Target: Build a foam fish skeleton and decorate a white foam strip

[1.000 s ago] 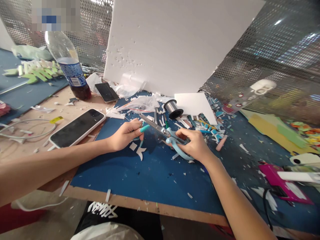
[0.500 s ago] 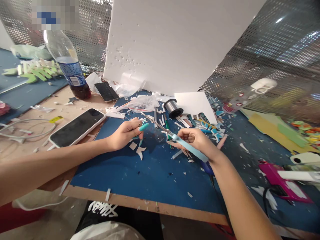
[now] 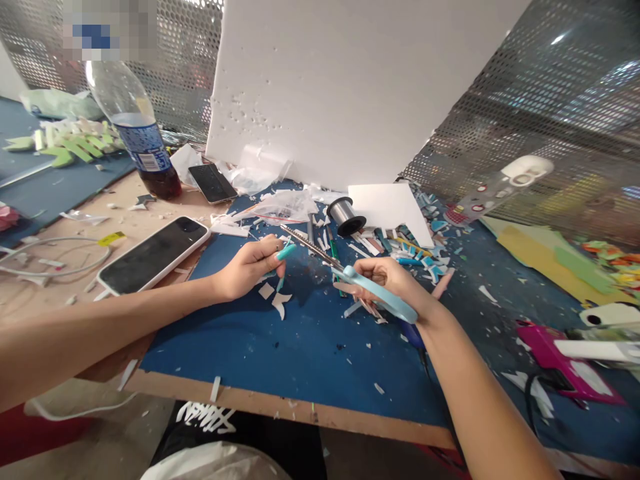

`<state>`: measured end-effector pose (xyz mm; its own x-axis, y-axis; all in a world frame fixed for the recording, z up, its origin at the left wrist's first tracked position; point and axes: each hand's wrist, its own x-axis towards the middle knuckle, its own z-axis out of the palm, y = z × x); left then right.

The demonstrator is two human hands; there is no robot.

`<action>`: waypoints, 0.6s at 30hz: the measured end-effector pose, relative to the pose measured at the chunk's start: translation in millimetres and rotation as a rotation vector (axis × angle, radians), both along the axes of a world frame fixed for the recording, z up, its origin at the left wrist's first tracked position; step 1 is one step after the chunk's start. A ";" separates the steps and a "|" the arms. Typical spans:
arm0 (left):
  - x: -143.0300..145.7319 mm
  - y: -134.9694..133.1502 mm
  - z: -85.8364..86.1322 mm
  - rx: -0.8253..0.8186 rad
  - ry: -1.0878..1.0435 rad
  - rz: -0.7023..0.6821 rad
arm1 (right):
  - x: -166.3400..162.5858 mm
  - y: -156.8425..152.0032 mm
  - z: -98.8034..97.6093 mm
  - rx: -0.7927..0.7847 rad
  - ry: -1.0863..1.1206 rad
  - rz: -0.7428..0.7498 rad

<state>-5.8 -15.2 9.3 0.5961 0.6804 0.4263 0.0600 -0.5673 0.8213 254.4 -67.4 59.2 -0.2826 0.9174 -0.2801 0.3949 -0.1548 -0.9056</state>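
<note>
My right hand point(image 3: 393, 280) grips the light-blue handles of a pair of scissors point(image 3: 350, 270). Their metal blades point up and left toward my left hand point(image 3: 250, 267). That hand is closed in a pinch on a small teal piece point(image 3: 286, 253) that sits at the blade tips. Both hands hover over a blue mat point(image 3: 300, 340). White offcuts point(image 3: 279, 301) lie on the mat just under my left hand.
A white-cased phone point(image 3: 153, 255) lies left of the mat, a smaller phone point(image 3: 213, 183) and a cola bottle point(image 3: 137, 133) behind it. A wire spool point(image 3: 345, 217), white card point(image 3: 390, 207) and coloured scraps lie behind. A foam board point(image 3: 350, 87) leans at the back, a pink tool point(image 3: 565, 360) right.
My right hand turned the scissors, so the handles now show edge-on, and shifted slightly right. My left hand stayed in place with the teal piece.
</note>
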 end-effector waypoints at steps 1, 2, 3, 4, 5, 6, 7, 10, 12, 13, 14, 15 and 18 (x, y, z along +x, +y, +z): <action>-0.1 0.0 -0.3 -0.001 -0.006 0.002 | -0.8 -0.5 0.5 -0.016 -0.002 0.006; -0.3 0.0 -0.6 -0.002 -0.008 0.003 | -1.5 -0.8 0.8 -0.030 -0.003 0.012; -0.5 0.1 -1.0 -0.003 -0.009 0.005 | -2.1 -1.0 0.6 -0.039 -0.003 0.017; -0.7 0.1 -1.3 -0.006 -0.009 0.007 | -2.4 -1.0 0.3 -0.044 0.000 0.025; -0.9 0.1 -1.6 -0.009 -0.010 0.008 | -2.6 -0.9 -0.2 -0.045 0.005 0.035; -1.1 0.2 -1.8 -0.012 -0.011 0.009 | -2.7 -0.7 -0.7 -0.043 0.007 0.045; -1.2 0.2 -2.0 -0.015 -0.012 0.010 | -2.8 -0.6 -1.0 -0.037 0.007 0.049; -1.2 0.1 -2.2 -0.024 -0.019 0.008 | -2.9 -0.5 -0.8 -0.025 0.005 0.043; -1.0 0.0 -1.7 -0.031 -0.023 0.003 | -2.4 -0.6 -0.3 -0.028 0.016 0.045; -0.9 -0.1 -1.3 -0.034 -0.026 0.001 | -2.0 -0.5 -0.3 -0.033 0.023 0.052; -0.8 -0.2 -0.9 -0.037 -0.027 0.000 | -1.5 -0.3 -0.5 -0.038 0.027 0.058; -0.7 -0.3 -0.5 -0.039 -0.028 0.000 | -0.9 -0.1 -0.9 -0.042 0.026 0.062; -0.6 -0.5 0.4 -0.043 -0.025 -0.001 | 0.3 0.3 -2.8 -0.035 0.012 0.049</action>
<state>-6.4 -15.7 9.7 0.5861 0.6979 0.4115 0.0391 -0.5316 0.8461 254.7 -67.0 56.3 -0.3304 0.8922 -0.3080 0.3918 -0.1672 -0.9047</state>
